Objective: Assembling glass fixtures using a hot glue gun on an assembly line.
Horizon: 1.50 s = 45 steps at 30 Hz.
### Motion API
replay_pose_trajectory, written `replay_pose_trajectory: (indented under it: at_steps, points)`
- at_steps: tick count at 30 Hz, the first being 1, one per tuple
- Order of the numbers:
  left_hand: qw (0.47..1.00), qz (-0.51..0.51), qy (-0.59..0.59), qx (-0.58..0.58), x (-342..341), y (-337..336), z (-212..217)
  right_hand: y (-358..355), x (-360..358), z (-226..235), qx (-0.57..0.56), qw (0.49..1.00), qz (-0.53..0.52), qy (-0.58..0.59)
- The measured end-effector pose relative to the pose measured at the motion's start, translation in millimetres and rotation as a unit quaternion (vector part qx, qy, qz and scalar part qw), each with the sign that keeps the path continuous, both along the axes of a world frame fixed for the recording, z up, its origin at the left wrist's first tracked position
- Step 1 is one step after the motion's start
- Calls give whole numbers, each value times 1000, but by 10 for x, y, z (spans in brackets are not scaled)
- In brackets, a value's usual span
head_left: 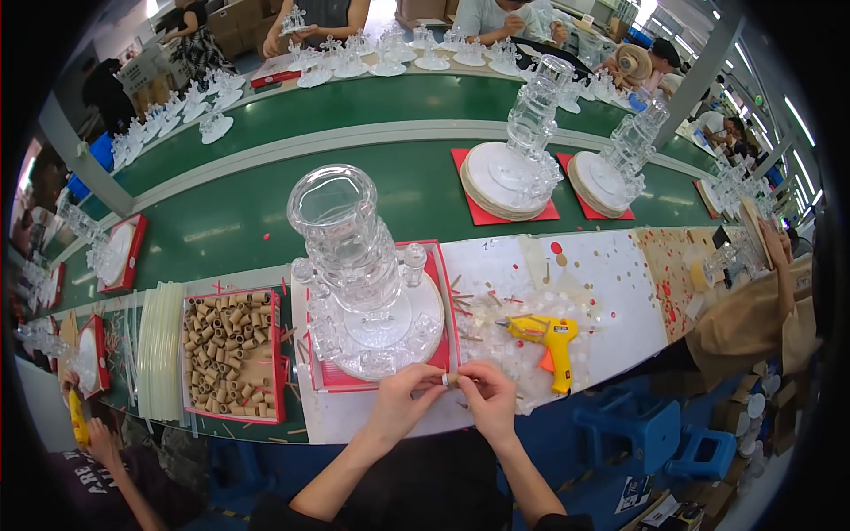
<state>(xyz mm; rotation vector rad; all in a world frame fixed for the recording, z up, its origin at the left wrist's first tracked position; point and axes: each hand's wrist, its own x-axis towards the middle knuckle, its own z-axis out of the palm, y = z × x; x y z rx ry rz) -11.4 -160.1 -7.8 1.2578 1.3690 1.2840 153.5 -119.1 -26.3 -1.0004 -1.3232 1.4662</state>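
I see a long green conveyor belt (266, 221) running through a busy workshop, white work mat (620, 292) at my edge. My left hand (403, 398) and right hand (490, 400) meet just below the clear tiered plastic tower (359, 265), both pinching a small tan tube (450, 379) between fingertips. A yellow glue gun (549, 336) lies near, right; a tray of cardboard tubes (232, 354) sits left.

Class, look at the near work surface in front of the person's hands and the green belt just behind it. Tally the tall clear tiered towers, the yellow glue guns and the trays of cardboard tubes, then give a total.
Tall clear tiered towers: 3
Yellow glue guns: 2
Trays of cardboard tubes: 1
Total: 6
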Motion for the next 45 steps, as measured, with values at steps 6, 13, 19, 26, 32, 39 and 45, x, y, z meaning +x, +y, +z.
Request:
replay_pose_trajectory:
  at_steps: [6,13,19,26,32,39,45]
  points:
    - [1000,9,0,2,-9,50,-7,31,-56,-14,0,1000,-16,3]
    - [994,-10,101,29,80,72,-13,27,162,163,17,992,13,-128]
    - [997,16,60,34,26,-58,-61,221,615,255,284,884,-107,-356]
    - [987,-19,153,40,-74,-43,57,540,1179,128,163,833,-206,-488]
    - [988,12,152,33,-67,-82,86,678,1367,40,-5,899,-130,-417]
    - [993,35,111,35,-35,-79,51,651,1564,-45,-117,962,-154,-190]
    - [995,32,99,-2,-43,-142,-24,411,1599,93,-312,949,-28,-26]
